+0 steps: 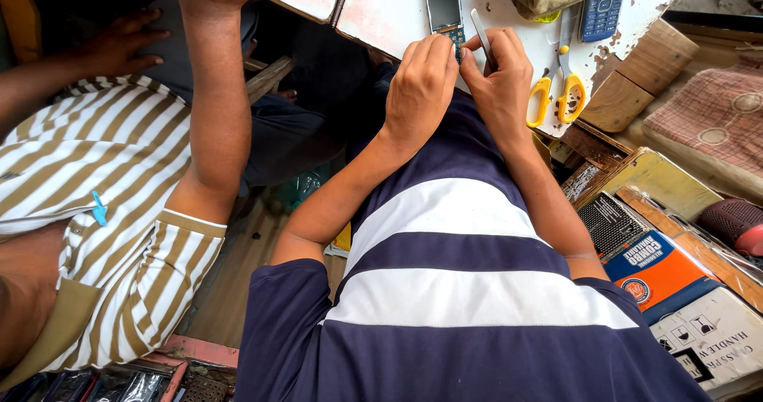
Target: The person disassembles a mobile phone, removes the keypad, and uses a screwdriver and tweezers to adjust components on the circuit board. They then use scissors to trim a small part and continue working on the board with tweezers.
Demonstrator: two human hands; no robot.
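Both hands [461, 72] hide the phone's [444, 8] lower half.

Scissors [556, 98] yellow-handled. Keypad phone [602, 6] blue. Surface [381, 16] white, chipped paint. Own shirt [469, 291] navy, white bands. Neighbour's shirt [119, 171] white, olive-brown stripes. Box [660, 271] orange and blue.

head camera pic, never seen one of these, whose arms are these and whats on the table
The one picture comes from a camera on a person's head, looking straight down, so the navy and white striped shirt is the wearer's own. Their left hand steadies an opened phone at the edge of a worn white table. Their right hand holds a thin pale tool against it. Yellow-handled scissors and a blue keypad phone also lie there. The arm at the picture's left belongs to another person in a brown-striped shirt.
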